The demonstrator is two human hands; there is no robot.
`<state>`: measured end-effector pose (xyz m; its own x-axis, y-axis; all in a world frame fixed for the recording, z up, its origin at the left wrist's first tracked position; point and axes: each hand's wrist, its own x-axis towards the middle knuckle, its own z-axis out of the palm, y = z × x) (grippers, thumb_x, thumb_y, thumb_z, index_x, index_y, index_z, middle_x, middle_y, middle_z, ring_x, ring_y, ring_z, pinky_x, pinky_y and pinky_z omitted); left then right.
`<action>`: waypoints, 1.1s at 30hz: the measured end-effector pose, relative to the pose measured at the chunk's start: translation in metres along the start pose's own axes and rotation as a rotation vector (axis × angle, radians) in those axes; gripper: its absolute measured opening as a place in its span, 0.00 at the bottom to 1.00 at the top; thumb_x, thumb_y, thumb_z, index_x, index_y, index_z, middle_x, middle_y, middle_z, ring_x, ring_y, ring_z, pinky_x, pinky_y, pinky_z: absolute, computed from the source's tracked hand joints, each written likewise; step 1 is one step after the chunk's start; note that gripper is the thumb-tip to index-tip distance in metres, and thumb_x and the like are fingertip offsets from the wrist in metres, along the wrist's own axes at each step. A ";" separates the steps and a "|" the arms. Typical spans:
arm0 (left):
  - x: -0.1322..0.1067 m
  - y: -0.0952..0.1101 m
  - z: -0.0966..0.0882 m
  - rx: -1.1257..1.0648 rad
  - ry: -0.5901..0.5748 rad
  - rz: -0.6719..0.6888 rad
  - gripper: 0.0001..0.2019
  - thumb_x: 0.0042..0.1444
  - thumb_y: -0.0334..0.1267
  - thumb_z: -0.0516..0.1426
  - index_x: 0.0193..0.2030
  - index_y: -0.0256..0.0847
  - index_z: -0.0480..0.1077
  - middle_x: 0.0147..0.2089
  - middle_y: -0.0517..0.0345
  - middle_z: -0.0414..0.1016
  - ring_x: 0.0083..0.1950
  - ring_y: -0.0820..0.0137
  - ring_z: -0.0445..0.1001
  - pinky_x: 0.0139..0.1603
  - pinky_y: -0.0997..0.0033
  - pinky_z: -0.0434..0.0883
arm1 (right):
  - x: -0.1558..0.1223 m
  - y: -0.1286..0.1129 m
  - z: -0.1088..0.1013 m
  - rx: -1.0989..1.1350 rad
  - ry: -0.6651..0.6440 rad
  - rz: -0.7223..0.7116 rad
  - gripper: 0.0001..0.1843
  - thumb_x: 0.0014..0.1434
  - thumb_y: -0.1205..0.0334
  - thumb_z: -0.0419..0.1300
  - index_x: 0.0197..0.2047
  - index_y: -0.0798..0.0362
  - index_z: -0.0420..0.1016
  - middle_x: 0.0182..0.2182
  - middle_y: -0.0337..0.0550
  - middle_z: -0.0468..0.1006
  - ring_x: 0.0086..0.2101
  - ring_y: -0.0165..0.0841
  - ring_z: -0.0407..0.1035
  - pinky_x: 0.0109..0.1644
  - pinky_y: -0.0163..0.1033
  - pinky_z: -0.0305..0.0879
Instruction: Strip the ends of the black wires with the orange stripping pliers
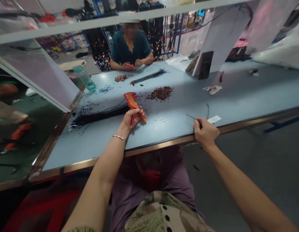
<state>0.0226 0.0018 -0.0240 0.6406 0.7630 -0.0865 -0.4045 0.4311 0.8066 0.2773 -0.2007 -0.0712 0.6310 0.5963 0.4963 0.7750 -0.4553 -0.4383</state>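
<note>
My left hand [135, 116] is closed around the handles of an orange-red wire stripper [132, 100], its jaws pointing away from me over the table. Just left of it lies a long bundle of black wires [103, 114] with blue and white ends. Over the table's front edge, my right hand [205, 131] is a fist around a thin dark wire [190, 116]; one end sticks out to the left. A blue-tipped wire end [208, 109] rises behind this fist. Beside its knuckles is a small white label [214, 119]. The fingers hide most of the held wire.
A heap of brown-black scraps [161, 93] lies past the stripper. Across the blue table [168, 129], a co-worker [131, 48] sits with a red tool, near another wire bundle [149, 76]. A green cup [85, 80] stands left; a dark phone [205, 64] leans on a white panel.
</note>
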 end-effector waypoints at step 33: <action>0.001 0.002 0.000 0.059 -0.026 0.021 0.06 0.45 0.30 0.59 0.33 0.35 0.71 0.27 0.58 0.70 0.29 0.69 0.71 0.37 0.65 0.72 | -0.002 -0.001 -0.004 0.012 0.020 -0.064 0.17 0.60 0.57 0.51 0.37 0.55 0.79 0.28 0.47 0.79 0.30 0.35 0.69 0.33 0.36 0.52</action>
<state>0.0224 0.0032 -0.0229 0.6497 0.7583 -0.0543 -0.3794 0.3853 0.8412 0.2757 -0.2037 -0.0690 0.5805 0.6104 0.5389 0.8136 -0.4083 -0.4140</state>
